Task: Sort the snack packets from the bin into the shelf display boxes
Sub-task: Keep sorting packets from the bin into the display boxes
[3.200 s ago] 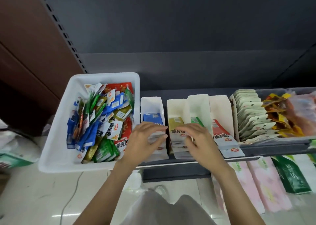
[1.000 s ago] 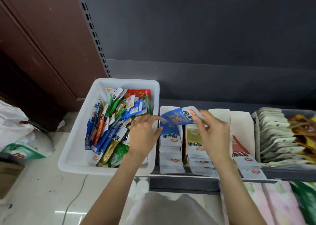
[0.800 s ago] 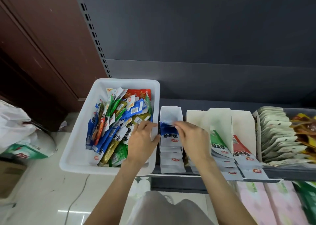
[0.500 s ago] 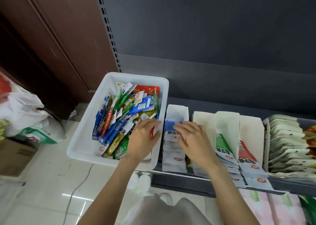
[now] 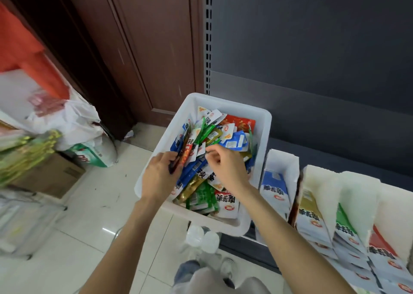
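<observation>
I found both hands inside the white bin [image 5: 263, 124], which sat at the centre of the frame on the left end of the dark shelf [image 5: 335, 159]. The bin held a loose heap of snack packets [image 5: 201, 195] in blue, green, red, gold and white. The left hand [image 5: 159, 177], at the bin's left wall, had its fingers curled around the edge of a bunch of upright packets [image 5: 186, 153], red and blue among them. The right hand [image 5: 228, 168], over the middle of the heap, had its thumb and forefinger brought together in a pinch at a packet edge; I could not tell which packet it held. Immediately right of the bin, in the lower right of the frame, stood a row of white display boxes [image 5: 283, 162], filled in turn with blue, gold, green and red packets. A cardboard box [image 5: 51, 177] and plastic bags [image 5: 73, 119] lay on the tiled floor [image 5: 89, 238] at the left of the frame.
</observation>
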Available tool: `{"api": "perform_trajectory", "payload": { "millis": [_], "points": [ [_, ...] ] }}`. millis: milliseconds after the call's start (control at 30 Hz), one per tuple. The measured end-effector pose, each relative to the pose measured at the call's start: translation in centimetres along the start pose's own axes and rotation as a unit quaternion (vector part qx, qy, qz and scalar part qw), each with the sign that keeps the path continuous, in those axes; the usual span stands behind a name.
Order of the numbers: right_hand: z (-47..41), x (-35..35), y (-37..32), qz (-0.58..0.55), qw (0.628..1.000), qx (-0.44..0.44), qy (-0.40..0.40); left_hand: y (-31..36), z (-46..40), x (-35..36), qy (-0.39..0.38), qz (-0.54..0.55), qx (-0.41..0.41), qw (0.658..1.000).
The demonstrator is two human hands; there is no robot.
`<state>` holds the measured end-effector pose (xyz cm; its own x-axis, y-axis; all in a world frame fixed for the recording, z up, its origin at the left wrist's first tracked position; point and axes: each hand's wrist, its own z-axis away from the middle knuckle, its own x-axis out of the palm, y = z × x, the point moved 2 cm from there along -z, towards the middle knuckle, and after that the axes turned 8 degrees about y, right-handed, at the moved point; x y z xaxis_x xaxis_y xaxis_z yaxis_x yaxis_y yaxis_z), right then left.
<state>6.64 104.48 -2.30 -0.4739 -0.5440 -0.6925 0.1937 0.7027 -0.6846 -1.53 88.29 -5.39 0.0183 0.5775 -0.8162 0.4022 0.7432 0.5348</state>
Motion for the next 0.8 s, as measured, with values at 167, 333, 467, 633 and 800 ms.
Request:
{"api": "perform_trajectory", "payload": {
  "millis": [167, 333, 467, 633, 800],
  "points": [
    [-3.4, 3.8, -1.1, 0.169, 0.983, -0.073, -0.021, 0.7, -2.5, 2.2, -0.082, -0.101, 0.079, 0.988],
    [-3.3, 4.5, 0.2, 0.169, 0.982, -0.011, -0.085, 0.2, -4.0, 1.0, -0.067, -0.053, 0.025, 0.996],
    [-2.6, 2.2, -0.8, -0.085, 0.988, 0.127, -0.004, -0.6, -4.2, -2.1, -0.017, 0.237, -0.166, 0.957],
    [-1.1, -0.6, -3.2, -0.321, 0.918, 0.226, 0.049, 0.4, -3.1, -2.5, 0.0, 0.369, -0.147, 0.918],
    [-0.1, -4.1, -3.8, -0.379, 0.872, 0.308, 0.043, 2.7, -1.4, -2.1, 0.167, 0.171, 0.353, 0.904]
  ]
}}
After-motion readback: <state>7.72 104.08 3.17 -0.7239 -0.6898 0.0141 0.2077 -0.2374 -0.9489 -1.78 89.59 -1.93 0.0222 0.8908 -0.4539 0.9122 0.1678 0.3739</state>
